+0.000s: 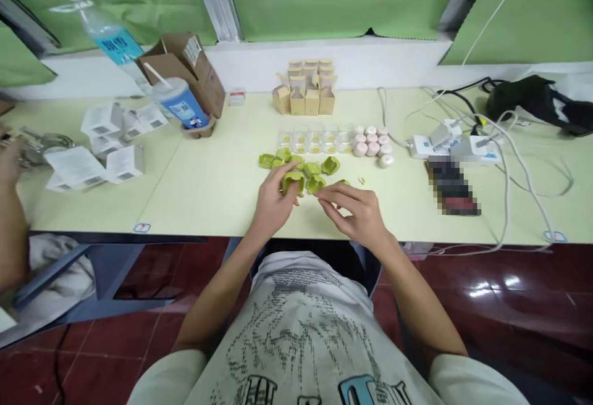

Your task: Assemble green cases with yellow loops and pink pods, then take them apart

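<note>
My left hand is closed around a small green cup-shaped piece, its opening turned up toward me. Just right of it, my right hand has its thumb and fingers drawn together in a pinch. Its fingertips are beside another green cup-shaped piece; whatever lies between them is too small to make out. Several more such pieces, among them a green one, are scattered behind my hands. One is partly hidden by my right hand.
Behind stand clear containers with yellow marks, pale pink round items and small tan boxes. On the right are a power strip, cables and a blurred phone. White boxes, a drink cup and another person's hand are left.
</note>
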A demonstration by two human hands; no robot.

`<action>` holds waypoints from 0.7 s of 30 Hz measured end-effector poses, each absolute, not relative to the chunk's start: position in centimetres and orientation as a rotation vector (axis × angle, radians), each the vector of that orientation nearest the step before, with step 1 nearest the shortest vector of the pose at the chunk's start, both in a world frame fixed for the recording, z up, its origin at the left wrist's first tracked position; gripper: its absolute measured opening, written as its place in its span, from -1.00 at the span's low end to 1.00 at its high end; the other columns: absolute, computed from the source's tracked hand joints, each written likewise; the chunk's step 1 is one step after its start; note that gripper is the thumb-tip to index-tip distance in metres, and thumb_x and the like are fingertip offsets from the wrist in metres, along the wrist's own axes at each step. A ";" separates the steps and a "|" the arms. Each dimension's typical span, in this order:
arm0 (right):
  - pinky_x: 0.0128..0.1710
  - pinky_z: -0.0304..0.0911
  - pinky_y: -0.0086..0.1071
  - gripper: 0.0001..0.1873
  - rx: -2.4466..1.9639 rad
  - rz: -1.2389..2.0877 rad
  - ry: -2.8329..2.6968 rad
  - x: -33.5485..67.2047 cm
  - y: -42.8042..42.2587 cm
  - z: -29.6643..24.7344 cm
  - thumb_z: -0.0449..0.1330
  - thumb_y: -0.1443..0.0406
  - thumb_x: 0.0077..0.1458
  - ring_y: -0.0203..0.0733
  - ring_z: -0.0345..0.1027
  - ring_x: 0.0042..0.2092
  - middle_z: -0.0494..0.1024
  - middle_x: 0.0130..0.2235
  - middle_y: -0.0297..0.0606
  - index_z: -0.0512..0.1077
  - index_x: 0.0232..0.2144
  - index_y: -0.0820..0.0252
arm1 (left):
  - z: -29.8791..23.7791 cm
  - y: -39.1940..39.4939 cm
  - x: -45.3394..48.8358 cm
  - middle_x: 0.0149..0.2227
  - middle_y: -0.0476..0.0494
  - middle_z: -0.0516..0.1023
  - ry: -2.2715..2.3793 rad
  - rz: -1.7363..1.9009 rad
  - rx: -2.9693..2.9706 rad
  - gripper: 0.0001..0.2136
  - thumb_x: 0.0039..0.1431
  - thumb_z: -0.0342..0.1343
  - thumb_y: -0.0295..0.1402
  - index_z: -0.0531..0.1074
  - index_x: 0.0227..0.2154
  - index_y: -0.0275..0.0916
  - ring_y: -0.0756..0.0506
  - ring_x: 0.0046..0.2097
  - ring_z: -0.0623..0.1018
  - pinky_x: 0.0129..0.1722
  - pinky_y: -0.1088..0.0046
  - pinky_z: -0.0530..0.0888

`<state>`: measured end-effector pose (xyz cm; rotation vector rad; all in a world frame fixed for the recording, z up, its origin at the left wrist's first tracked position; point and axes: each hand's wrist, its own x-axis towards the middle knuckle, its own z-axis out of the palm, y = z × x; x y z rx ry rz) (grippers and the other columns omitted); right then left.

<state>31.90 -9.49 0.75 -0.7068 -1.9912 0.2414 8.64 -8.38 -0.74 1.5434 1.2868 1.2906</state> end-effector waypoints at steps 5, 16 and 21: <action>-0.22 0.62 -0.27 -0.78 -0.910 0.151 -1.951 31.8 -10.5 0.1 0.28 0.35 0.50 -0.05 0.76 -0.07 0.82 0.03 -0.05 0.78 -0.03 0.19 | -0.4 -9.8 11.4 0.43 -0.28 0.51 0.928 1.073 1.567 -0.51 0.43 0.34 -0.21 0.56 0.37 -0.02 -0.33 0.31 0.68 0.20 -0.01 0.79; -0.18 0.49 -0.17 -0.88 -1.080 0.677 -1.552 31.7 -8.4 0.5 0.43 0.21 0.23 -0.09 0.54 -0.26 0.78 -0.29 -0.26 0.78 -0.34 0.04 | -0.3 -8.3 12.2 0.32 -0.26 0.63 0.888 1.267 1.756 -0.47 0.41 0.42 -0.02 0.61 0.35 -0.02 -0.21 0.24 0.69 0.13 0.25 0.77; -0.33 0.27 -0.30 -0.93 -1.041 0.879 -1.530 32.0 -7.6 -0.2 0.48 0.24 0.15 -0.24 0.32 -0.36 0.67 -0.37 -0.33 0.79 -0.34 0.06 | -0.3 -7.0 10.9 0.15 -0.21 0.70 0.819 1.193 1.736 -0.47 0.24 0.55 0.00 0.72 0.22 -0.01 -0.18 0.11 0.71 0.07 0.21 0.78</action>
